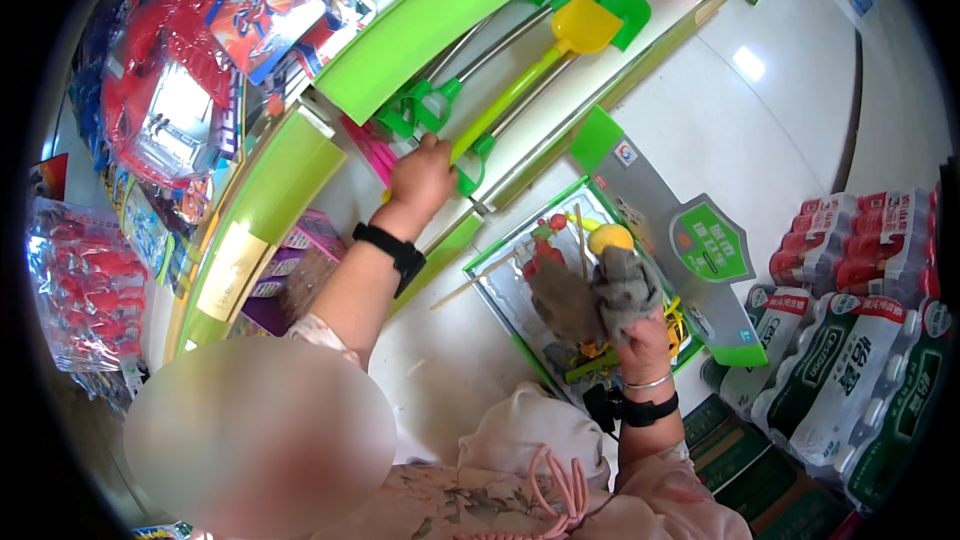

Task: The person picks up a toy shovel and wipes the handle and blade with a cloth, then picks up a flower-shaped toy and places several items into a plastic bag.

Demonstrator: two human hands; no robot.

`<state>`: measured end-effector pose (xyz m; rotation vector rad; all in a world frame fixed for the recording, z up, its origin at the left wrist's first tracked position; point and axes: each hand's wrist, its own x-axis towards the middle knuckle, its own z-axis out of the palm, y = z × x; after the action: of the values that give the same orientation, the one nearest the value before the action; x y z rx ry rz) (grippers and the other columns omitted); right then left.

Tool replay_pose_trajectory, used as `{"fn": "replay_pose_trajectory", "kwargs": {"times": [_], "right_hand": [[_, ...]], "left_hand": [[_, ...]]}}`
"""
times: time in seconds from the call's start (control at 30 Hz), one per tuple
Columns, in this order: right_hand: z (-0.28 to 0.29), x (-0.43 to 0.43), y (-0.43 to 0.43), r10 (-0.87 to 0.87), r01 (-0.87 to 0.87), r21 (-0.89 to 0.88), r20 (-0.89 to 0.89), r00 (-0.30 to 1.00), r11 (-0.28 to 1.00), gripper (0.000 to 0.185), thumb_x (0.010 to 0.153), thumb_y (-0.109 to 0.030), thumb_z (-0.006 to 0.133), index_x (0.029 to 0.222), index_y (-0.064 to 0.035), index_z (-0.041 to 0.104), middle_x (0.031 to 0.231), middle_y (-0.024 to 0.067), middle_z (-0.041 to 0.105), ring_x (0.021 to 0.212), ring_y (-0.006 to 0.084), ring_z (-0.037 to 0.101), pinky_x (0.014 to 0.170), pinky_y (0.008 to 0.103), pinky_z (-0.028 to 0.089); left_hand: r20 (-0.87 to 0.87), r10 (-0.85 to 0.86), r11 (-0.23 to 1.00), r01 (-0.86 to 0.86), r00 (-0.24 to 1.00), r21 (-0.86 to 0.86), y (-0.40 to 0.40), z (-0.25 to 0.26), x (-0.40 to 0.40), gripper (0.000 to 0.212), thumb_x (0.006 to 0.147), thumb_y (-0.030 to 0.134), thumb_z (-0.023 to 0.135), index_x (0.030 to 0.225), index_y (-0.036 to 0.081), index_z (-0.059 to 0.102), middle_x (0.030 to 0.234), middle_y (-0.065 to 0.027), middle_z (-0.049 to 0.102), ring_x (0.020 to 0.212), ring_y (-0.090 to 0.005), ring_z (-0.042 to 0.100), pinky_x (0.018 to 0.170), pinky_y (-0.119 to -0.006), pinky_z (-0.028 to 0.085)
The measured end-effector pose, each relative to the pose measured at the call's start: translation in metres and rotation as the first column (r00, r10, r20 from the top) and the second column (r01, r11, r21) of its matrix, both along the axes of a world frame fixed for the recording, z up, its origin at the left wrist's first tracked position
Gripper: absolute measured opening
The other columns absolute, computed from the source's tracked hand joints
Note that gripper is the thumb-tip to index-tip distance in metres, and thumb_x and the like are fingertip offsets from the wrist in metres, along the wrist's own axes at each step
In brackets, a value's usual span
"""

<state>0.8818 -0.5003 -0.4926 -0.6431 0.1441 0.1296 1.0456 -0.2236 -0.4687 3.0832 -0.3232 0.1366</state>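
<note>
My left hand (424, 178) is closed around the lower shaft of a toy shovel with a yellow blade (586, 24). Green toy shovels with metal shafts (504, 45) lie beside it on the white shelf, and a pink piece (367, 146) shows near the hand. My right hand (643, 341) grips a grey cloth (628, 289) over an open display box (525, 341). A brownish, fuzzy thing (564, 300) is against the cloth; whether it is part of it I cannot tell. In the box are a yellow ball (610, 240), red pieces and thin sticks.
Green shelf edging (450, 15) curves above the shovels. Packaged toys (172, 112) fill the upper left. Wrapped bottle packs (832, 375) stand on the right, over dark green cartons (750, 465). The box's raised grey and green lid panel (645, 202) leans beside the low shelf edge.
</note>
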Motion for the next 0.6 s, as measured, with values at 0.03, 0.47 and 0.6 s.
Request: {"fn": "replay_pose_trajectory", "kwargs": {"times": [0.03,0.47,0.6], "right_hand": [[-0.004,-0.005,-0.005,0.034,-0.034,0.035,0.000,0.999,0.999,0.061,0.058,0.000,0.056,0.118,0.0019,0.041,0.111,0.0115,0.051,0.100,0.0217,0.052,0.088,0.0313,0.040],[-0.114,-0.086,-0.100,-0.260,0.265,0.104,-0.058,0.964,0.959,0.057,0.078,-0.055,0.044,0.093,-0.0006,0.055,0.087,0.0157,0.056,0.079,0.0283,0.052,0.073,0.0379,0.043],[-0.098,-0.098,-0.093,-0.125,0.128,0.095,-0.037,0.991,0.987,0.068,0.074,-0.067,0.039,0.085,-0.0020,0.054,0.077,0.0166,0.053,0.067,0.0270,0.048,0.062,0.0353,0.039]], "left_hand": [[0.005,-0.016,1.000,0.016,1.000,0.018,0.000,-0.006,0.012,0.017,0.068,0.013,0.056,0.083,0.005,0.053,0.091,-0.0138,0.051,0.074,-0.0333,0.056,0.061,-0.043,0.047],[0.262,-0.185,0.973,0.214,0.947,-0.085,-0.031,-0.089,0.050,0.025,0.073,0.023,0.060,0.091,0.006,0.056,0.091,-0.0132,0.054,0.081,-0.0325,0.055,0.067,-0.041,0.046],[0.032,-0.153,0.920,0.154,0.988,-0.362,-0.054,-0.125,-0.047,0.017,0.075,0.023,0.061,0.077,0.007,0.057,0.073,-0.0130,0.055,0.064,-0.0313,0.055,0.054,-0.038,0.043]]}}
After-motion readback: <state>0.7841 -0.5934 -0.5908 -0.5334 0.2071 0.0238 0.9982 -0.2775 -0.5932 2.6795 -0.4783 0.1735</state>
